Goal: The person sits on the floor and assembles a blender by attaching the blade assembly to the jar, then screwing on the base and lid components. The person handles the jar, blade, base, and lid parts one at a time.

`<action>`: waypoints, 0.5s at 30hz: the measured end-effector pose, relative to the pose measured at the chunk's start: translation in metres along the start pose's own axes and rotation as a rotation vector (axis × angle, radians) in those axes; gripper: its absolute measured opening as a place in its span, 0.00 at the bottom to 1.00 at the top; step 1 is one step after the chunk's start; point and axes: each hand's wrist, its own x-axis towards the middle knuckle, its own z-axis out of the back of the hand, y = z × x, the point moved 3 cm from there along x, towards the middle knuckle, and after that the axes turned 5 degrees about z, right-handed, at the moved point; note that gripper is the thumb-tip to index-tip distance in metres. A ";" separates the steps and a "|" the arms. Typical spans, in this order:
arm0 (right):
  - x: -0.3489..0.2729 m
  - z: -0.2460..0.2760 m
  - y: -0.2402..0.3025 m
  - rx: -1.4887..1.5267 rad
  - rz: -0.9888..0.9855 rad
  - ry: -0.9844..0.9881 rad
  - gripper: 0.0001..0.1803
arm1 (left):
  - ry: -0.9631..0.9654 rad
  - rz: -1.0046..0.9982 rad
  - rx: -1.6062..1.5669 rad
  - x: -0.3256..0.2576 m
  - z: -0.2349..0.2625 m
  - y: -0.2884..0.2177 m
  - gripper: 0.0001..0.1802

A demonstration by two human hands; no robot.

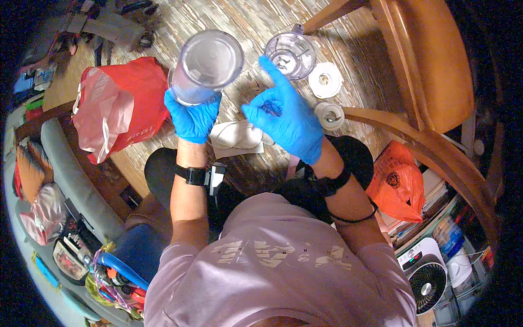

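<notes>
My left hand [193, 117], in a blue glove, is wrapped round the lower end of a clear plastic blender cup [210, 62], whose round end tilts up toward me. To its right, my right hand [291, 117], also gloved in blue, hovers with its index finger stretched out and the thumb apart from it. Nothing shows in its fingers; some of them are curled. Beyond that index finger stands a clear blender jar [294, 54] with a handle. A folded white cloth [238, 137] lies between and below my hands.
On the wooden surface at the right are a white ring-shaped part [325, 80] and a white blade base [330, 116]. A red plastic bag [122, 103] sits at the left. A wooden chair [430, 65], an orange bag [396, 182] and a fan [427, 286] are at the right.
</notes>
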 end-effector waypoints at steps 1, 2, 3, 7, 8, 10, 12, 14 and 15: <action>-0.006 0.003 0.008 -0.097 0.033 -0.004 0.50 | 0.022 0.015 0.005 -0.002 0.002 -0.001 0.42; -0.008 0.007 0.014 -0.195 0.068 -0.007 0.55 | -0.015 0.029 0.001 -0.004 0.005 -0.002 0.43; -0.008 0.009 0.019 -0.071 0.104 0.007 0.57 | 0.047 0.053 0.031 -0.005 0.006 -0.003 0.42; 0.002 0.016 0.025 -0.015 0.214 0.055 0.60 | 0.052 0.174 0.139 -0.015 0.020 0.003 0.43; 0.005 0.019 0.023 -0.111 0.170 0.042 0.60 | 0.003 0.181 0.188 -0.016 0.027 0.002 0.43; 0.004 0.027 0.021 -0.255 0.068 0.085 0.54 | -0.004 0.200 0.205 -0.017 0.036 0.003 0.43; 0.003 0.031 0.017 -0.305 -0.045 0.123 0.50 | -0.015 0.231 0.160 -0.023 0.042 0.002 0.36; 0.001 0.037 0.021 -0.348 -0.073 0.116 0.42 | -0.082 0.273 0.103 -0.026 0.046 0.005 0.27; 0.002 0.042 0.024 -0.309 -0.078 0.101 0.41 | -0.034 0.284 0.066 -0.026 0.043 0.008 0.22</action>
